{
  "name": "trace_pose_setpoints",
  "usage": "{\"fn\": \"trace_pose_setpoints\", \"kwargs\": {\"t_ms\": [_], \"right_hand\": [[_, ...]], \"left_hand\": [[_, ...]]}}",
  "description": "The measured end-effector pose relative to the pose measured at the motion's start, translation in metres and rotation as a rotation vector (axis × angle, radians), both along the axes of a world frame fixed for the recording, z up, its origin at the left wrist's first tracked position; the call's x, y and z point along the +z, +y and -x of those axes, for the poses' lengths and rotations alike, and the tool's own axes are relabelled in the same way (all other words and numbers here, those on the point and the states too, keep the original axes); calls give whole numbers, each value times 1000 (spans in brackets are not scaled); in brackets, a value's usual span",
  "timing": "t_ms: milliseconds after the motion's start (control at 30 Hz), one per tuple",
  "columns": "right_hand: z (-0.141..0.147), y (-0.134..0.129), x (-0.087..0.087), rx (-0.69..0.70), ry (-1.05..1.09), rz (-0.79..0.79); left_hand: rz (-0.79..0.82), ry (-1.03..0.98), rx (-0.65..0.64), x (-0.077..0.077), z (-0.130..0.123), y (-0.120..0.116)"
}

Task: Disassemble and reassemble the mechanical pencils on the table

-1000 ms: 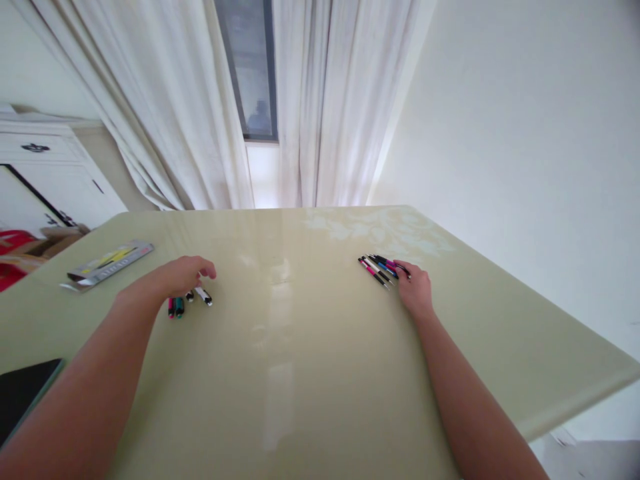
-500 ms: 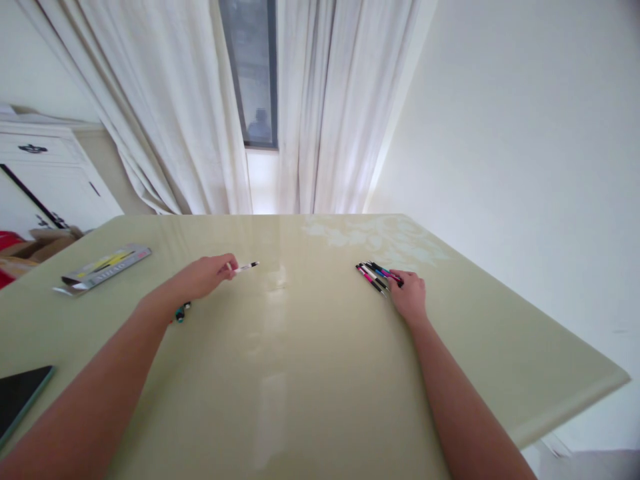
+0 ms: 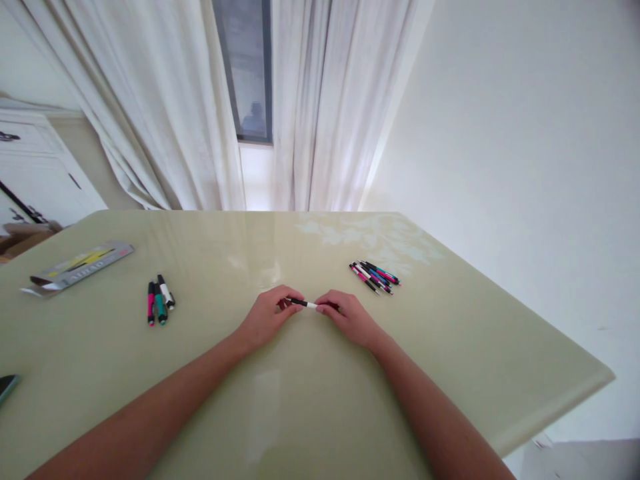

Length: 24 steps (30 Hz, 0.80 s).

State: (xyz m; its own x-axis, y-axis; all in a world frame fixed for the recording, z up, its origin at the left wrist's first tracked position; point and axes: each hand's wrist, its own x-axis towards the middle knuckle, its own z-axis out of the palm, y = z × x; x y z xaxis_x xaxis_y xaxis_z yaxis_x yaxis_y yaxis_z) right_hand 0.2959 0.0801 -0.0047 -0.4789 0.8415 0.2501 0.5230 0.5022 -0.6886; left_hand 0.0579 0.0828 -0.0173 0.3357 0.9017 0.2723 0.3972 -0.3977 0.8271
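Observation:
Between my two hands, over the middle of the table, is a slim black-and-white pen lying nearly level. My left hand pinches its black end between thumb and fingers. The white end is pinched by my right hand, and the fingers hide its tip. To the right and farther off lies a pile of several pens in pink, white, purple, blue and black. On the left rest three pens side by side: a pink one, a teal one and a white one.
An opened pen box, grey with yellow, lies at the table's far left. The corner of a dark flat device shows at the left edge. The glossy pale green table ends at a slanted edge on the right. Curtains hang behind it.
My left hand has come right and nearer with the pen. My right hand has left the pen pile, moved left and taken the pen's other end. The view has turned slightly right.

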Motion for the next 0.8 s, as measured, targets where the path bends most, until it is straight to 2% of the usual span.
{"fn": "trace_pose_setpoints", "kwargs": {"t_ms": [133, 367, 567, 700, 800], "right_hand": [[-8, 4, -1, -16, 29, 15], [-4, 2, 1, 12, 54, -63], [-2, 0, 2, -50, 96, -88], [-3, 1, -1, -39, 111, -61], [-2, 0, 0, -6, 93, -62]], "left_hand": [[1, 63, 27, 3, 0, 0], [52, 120, 63, 3, -1, -4], [110, -49, -1, 3, -1, -3], [87, 54, 23, 4, 0, -3], [81, 46, 24, 3, 0, -4]]}}
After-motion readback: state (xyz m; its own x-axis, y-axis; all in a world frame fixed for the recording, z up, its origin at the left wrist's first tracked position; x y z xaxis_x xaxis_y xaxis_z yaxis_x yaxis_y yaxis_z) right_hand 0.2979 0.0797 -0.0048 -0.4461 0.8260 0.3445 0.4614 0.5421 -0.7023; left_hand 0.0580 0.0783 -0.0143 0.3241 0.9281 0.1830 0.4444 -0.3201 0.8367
